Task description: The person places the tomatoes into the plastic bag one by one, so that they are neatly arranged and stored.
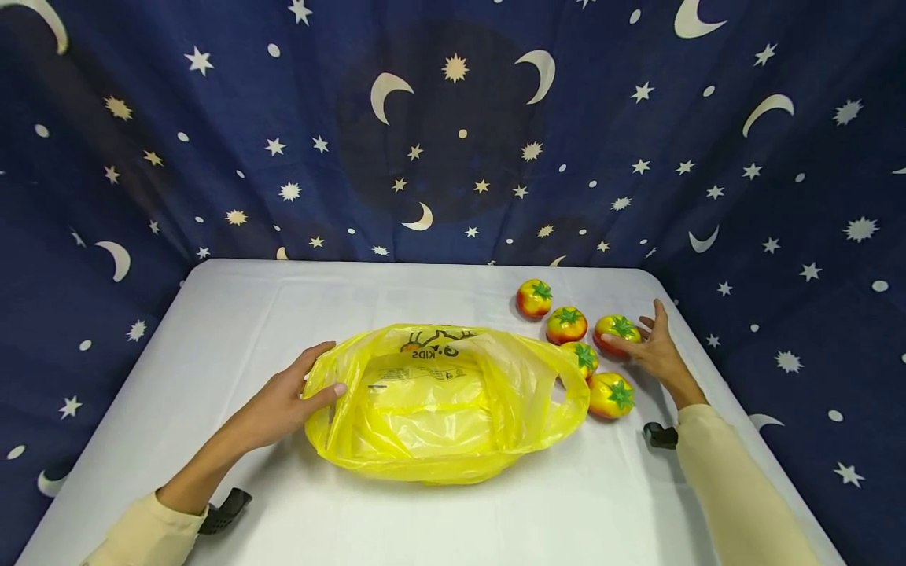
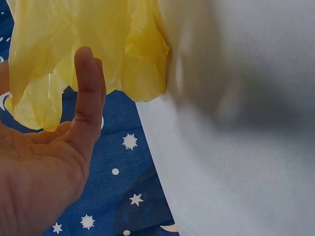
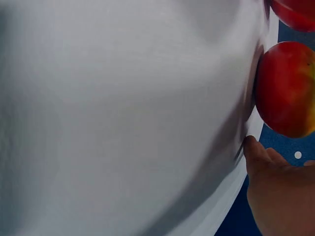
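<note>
A yellow plastic bag (image 1: 425,424) lies on the table with its mouth spread open, dark print on its inner wall. At its left end my left hand (image 1: 283,405) holds the rim, thumb over the inside and fingers outside. The left wrist view shows those fingers nearly straight along the hanging plastic (image 2: 106,44). At the right, my right hand (image 1: 660,354) has its thumb and fingers spread about a red-yellow tomato (image 1: 613,332) with green leaves. Whether it touches the fruit I cannot tell. In the right wrist view a red tomato (image 3: 285,91) sits just beyond the fingers.
Several more tomatoes stand left of my right hand: one at the back (image 1: 534,299), one before it (image 1: 566,324), one partly behind the bag's handle (image 1: 584,358) and one nearest (image 1: 610,395). A white cloth covers the table (image 1: 283,306). Behind hangs a dark blue star-patterned curtain (image 1: 488,173).
</note>
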Demonstrator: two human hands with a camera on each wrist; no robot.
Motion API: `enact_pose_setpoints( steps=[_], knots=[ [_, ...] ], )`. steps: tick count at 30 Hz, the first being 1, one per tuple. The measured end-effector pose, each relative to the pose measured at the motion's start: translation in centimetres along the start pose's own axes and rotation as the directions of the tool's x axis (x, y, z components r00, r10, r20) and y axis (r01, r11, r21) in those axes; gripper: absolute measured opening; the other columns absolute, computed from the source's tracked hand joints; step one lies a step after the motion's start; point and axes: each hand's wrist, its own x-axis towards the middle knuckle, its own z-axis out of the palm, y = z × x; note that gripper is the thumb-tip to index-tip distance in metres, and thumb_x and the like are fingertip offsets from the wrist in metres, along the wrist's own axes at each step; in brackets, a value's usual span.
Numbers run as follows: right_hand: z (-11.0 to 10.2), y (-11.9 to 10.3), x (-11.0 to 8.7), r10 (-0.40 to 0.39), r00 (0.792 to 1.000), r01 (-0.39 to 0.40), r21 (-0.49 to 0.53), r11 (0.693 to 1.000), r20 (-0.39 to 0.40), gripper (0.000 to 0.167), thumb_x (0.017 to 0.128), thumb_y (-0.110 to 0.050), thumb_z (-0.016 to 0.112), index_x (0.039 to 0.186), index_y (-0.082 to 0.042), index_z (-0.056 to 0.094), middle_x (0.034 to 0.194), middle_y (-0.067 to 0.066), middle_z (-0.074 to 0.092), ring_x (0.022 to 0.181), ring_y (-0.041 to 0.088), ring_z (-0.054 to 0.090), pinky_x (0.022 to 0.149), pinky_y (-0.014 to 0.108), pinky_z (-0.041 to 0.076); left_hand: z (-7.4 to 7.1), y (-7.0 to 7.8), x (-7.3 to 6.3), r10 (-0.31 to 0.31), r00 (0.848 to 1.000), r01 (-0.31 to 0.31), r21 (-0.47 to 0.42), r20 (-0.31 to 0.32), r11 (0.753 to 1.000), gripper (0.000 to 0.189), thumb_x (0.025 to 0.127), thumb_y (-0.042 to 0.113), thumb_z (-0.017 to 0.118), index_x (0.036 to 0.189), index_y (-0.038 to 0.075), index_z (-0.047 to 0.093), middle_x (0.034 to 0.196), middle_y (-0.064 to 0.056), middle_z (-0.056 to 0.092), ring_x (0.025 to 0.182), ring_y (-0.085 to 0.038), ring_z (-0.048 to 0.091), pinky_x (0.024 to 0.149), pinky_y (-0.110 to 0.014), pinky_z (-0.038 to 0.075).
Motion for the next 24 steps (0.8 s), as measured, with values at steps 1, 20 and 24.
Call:
enact_pose_setpoints(
  steps=[1,20,24],
  knots=[
    [0.1,0.0,0.0,0.002,1.0,-0.002,-0.006,1.0,0.001,0.126,0.091,-0.042,0.075,0.155,-0.018,-0.03,0.16,0.038,0.0,0.145,0.057,0.013,0.111,0.068,0.021,0.0,0.0,0.0,-0.002,1.0,0.002,-0.004,0.001,1.0,0.075,0.102,0.041,0.061,0.158,0.009,0.024,0.149,-0.024,0.046,0.117,-0.036,0.061,0.093,-0.057,0.05],
    [1.2,-0.5,0.6,0.043,0.998,-0.038,-0.11,0.993,0.04,0.121,0.09,-0.052,0.074,0.16,-0.007,-0.014,0.163,0.032,0.005,0.141,0.056,0.02,0.113,0.068,0.016,0.1,-0.1,0.2,-0.036,0.999,0.037,-0.098,0.01,0.995,0.069,0.101,0.038,0.064,0.154,0.009,0.031,0.137,-0.02,0.057,0.108,-0.028,0.068,0.08,-0.038,0.055],
    [1.3,-0.6,0.9,0.039,0.999,-0.035,-0.123,0.992,0.035,0.119,0.09,-0.053,0.073,0.16,-0.005,-0.01,0.162,0.032,0.009,0.14,0.055,0.024,0.113,0.067,0.018,0.1,-0.1,0.2,-0.03,1.0,0.03,-0.094,0.002,0.995,0.067,0.101,0.037,0.064,0.151,0.005,0.034,0.138,-0.021,0.055,0.113,-0.033,0.065,0.08,-0.038,0.056]
  ],
)
